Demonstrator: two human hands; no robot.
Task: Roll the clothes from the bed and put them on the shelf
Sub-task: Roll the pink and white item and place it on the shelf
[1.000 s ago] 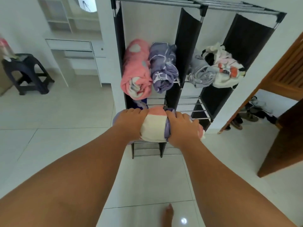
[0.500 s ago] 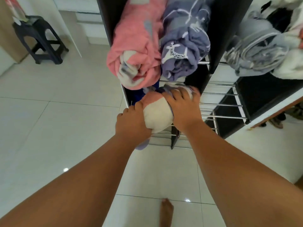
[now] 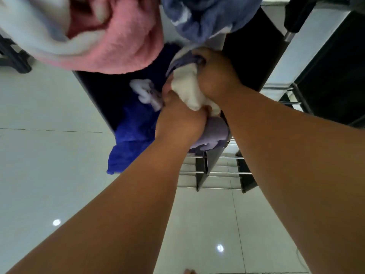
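Observation:
A rolled cloth [image 3: 187, 91], cream and lilac, lies on the middle level of the black wire shelf [image 3: 219, 173], right of a dark blue rolled garment [image 3: 134, 131]. My left hand [image 3: 181, 123] grips the roll's near end. My right hand [image 3: 215, 76] grips its far side, deep inside the compartment. Both sets of fingers curl round the fabric. Directly above hang a pink and white roll [image 3: 110, 42] and a blue patterned roll [image 3: 207, 14] on the upper level.
Black fabric dividers [image 3: 252, 56] wall the compartment on the right. Lower wire rungs show below the roll. A dark stool leg [image 3: 15, 58] stands at the far left on the pale tiled floor [image 3: 49, 155]. My toes [image 3: 189, 271] show at the bottom edge.
I have leaned in much closer to the shelf. Both hands have pushed the cream and lilac roll further into the middle compartment beside the dark blue garment.

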